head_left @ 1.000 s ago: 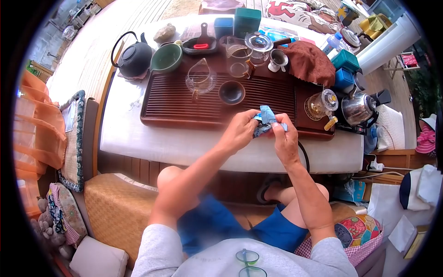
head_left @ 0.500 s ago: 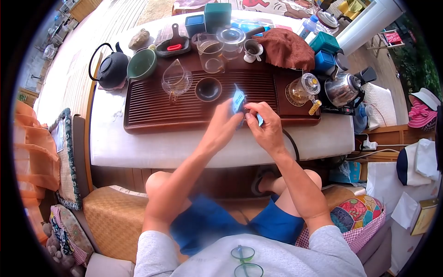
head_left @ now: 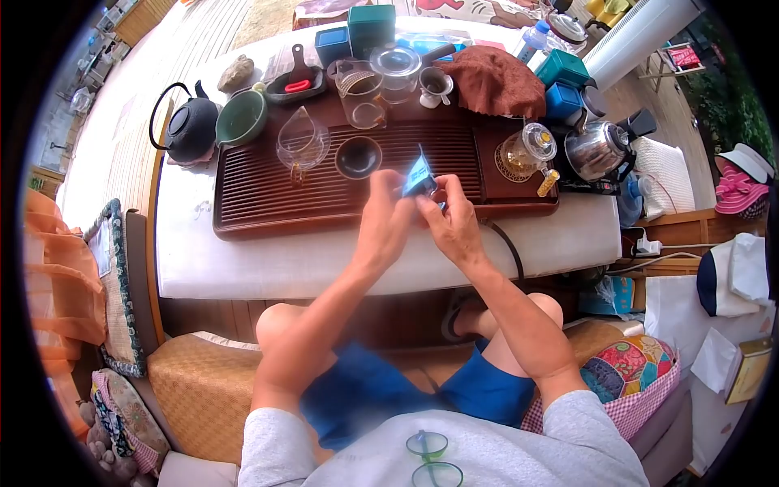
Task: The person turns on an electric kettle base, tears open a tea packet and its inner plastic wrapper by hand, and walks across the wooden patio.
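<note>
A small blue packet (head_left: pixel 419 177) is held up over the front edge of the brown slatted tea tray (head_left: pixel 284 213). My left hand (head_left: pixel 383 217) grips it from the left, its fingers closed. My right hand (head_left: pixel 453 225) pinches at the packet's lower right side, and what lies between those fingertips is partly hidden. Just behind my left hand stands a dark round bowl (head_left: pixel 358 157) on the slats. A clear glass pitcher (head_left: pixel 303 144) is to the bowl's left.
A black kettle (head_left: pixel 191 128) and green bowl (head_left: pixel 242 118) stand at left. Glass vessels (head_left: pixel 359 96) and a brown cloth (head_left: pixel 497 81) line the back. On the right are a glass teapot (head_left: pixel 522 152) and a steel kettle (head_left: pixel 595 150). A dark hose (head_left: pixel 507 243) hangs off the front.
My hands have come closer together, with the right one moving left toward the packet. The packet has turned a little, and the whole view has shifted slightly.
</note>
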{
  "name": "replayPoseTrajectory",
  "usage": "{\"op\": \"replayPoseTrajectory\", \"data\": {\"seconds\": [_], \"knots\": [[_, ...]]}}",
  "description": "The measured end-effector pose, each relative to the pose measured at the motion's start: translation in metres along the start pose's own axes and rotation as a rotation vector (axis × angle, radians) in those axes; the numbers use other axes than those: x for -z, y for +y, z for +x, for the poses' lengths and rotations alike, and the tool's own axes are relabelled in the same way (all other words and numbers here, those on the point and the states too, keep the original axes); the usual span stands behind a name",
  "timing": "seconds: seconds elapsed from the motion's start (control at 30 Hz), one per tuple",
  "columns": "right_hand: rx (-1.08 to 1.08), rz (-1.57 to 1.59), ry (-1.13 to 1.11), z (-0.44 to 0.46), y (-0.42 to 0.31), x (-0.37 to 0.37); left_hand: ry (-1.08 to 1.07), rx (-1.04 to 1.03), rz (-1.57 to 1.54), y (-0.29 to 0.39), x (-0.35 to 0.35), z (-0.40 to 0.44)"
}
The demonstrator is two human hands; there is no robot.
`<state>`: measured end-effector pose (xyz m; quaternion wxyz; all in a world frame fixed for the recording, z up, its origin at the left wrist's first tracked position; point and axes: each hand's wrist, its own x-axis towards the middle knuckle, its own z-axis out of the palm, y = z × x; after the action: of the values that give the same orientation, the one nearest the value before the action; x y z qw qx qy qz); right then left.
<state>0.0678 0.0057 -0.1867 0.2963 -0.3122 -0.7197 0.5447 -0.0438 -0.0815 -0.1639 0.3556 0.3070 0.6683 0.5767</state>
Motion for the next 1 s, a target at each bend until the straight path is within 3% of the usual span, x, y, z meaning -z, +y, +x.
{"op": "replayPoseTrajectory", "data": {"seconds": [0.13,0.2,0.3,0.33,0.47,0.67,0.77,0.8,0.9,1.0], "knots": [[-0.015,0.064,-0.028,-0.001,-0.015,0.002,0.007,-0.174,0.152,-0.009,0.000,0.000],[0.060,-0.072,0.005,0.001,-0.006,0.002,0.019,-0.312,0.159,-0.013,0.000,0.003],[0.156,-0.226,-0.005,-0.002,0.002,0.002,-0.067,-0.301,0.386,-0.019,0.017,0.013],[0.159,-0.223,-0.022,-0.005,0.003,0.001,-0.127,-0.172,0.350,-0.016,0.021,0.011],[0.208,-0.255,-0.104,-0.009,-0.004,0.003,-0.090,-0.431,0.544,-0.020,0.026,0.013],[-0.213,0.053,-0.402,-0.008,-0.016,0.028,-0.265,-0.497,0.728,-0.022,0.042,0.021],[-0.276,0.245,-0.424,0.003,-0.018,0.039,-0.346,-0.408,0.541,-0.013,0.048,0.025],[-0.302,0.355,-0.387,0.005,-0.014,0.038,-0.356,-0.106,0.400,-0.005,0.045,0.022],[-0.328,0.499,-0.221,0.004,-0.010,0.030,-0.381,0.007,-0.152,-0.022,0.033,0.021],[-0.187,0.413,-0.073,0.002,-0.010,0.024,-0.332,0.123,-0.278,-0.034,0.021,0.017]]}}
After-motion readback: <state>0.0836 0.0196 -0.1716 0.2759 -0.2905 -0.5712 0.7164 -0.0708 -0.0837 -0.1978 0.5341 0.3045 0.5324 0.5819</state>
